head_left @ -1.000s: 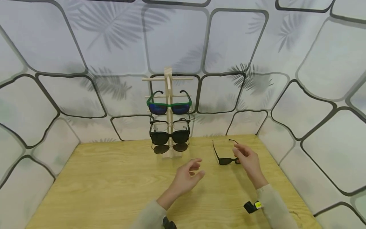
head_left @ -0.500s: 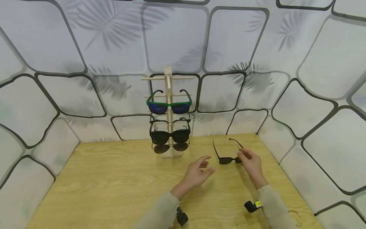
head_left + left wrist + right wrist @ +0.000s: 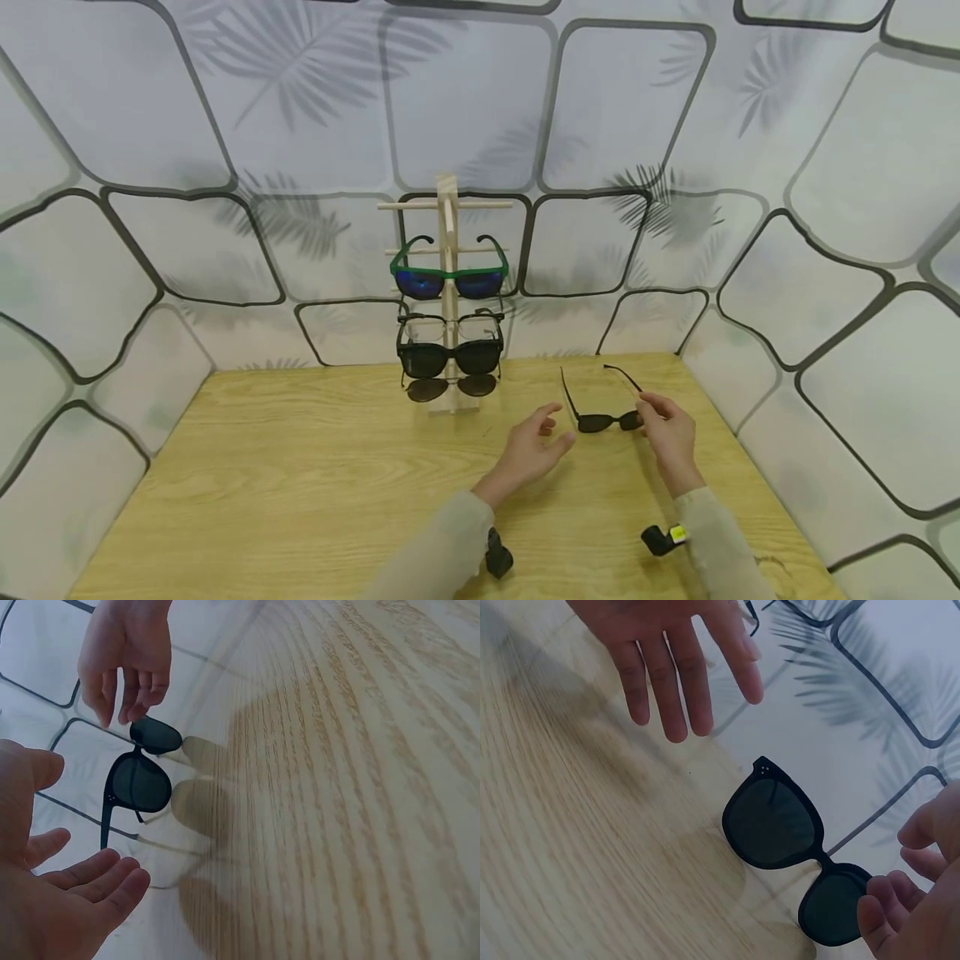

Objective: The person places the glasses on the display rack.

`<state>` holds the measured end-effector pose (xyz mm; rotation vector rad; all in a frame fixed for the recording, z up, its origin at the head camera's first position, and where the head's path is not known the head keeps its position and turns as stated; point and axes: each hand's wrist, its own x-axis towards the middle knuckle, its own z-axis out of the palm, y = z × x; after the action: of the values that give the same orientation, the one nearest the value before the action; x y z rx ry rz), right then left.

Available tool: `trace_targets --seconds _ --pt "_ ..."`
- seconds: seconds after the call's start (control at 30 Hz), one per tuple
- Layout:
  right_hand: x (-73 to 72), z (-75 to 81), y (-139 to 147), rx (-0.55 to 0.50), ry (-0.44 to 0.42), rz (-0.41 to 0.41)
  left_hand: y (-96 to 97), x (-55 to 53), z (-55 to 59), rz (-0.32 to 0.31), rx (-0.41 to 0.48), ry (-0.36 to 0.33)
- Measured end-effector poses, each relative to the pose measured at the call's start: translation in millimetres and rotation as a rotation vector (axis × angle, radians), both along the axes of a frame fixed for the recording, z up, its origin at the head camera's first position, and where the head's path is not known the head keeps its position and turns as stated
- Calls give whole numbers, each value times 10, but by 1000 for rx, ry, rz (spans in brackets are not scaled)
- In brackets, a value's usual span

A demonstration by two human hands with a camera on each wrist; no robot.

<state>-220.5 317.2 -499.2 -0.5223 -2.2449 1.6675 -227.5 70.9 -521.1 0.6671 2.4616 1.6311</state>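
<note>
Black sunglasses rest on the wooden table with both temples spread toward the wall. My right hand holds their right end near the hinge, fingers curled; in the right wrist view its fingertips overlap the edge of the dark lens. Part of that hinge is hidden behind the fingers. My left hand is off the left end of the sunglasses, nothing in it, thumb and fingers apart. In the left wrist view its fingers lie just below the left temple.
A wooden display stand rises left of the sunglasses near the wall. It carries green-framed sunglasses, clear glasses, black sunglasses and brown-lensed sunglasses. Patterned fabric walls enclose the wooden table.
My left hand has moved right and a little forward, toward the sunglasses. My right hand has come down from above onto their right end. The sunglasses have stayed in place.
</note>
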Motion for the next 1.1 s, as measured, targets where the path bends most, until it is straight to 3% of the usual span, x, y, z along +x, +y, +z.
trace_targets --seconds 0.43,0.77,1.1 --pt "-55 -100 138 -20 -39 -61 142 -101 -46 -12 -48 14" --pt "-93 -148 201 -40 -97 -41 259 -128 -7 -46 -112 -33" --pt "-106 -175 210 -26 -127 -18 300 -136 -19 -56 -114 -22"
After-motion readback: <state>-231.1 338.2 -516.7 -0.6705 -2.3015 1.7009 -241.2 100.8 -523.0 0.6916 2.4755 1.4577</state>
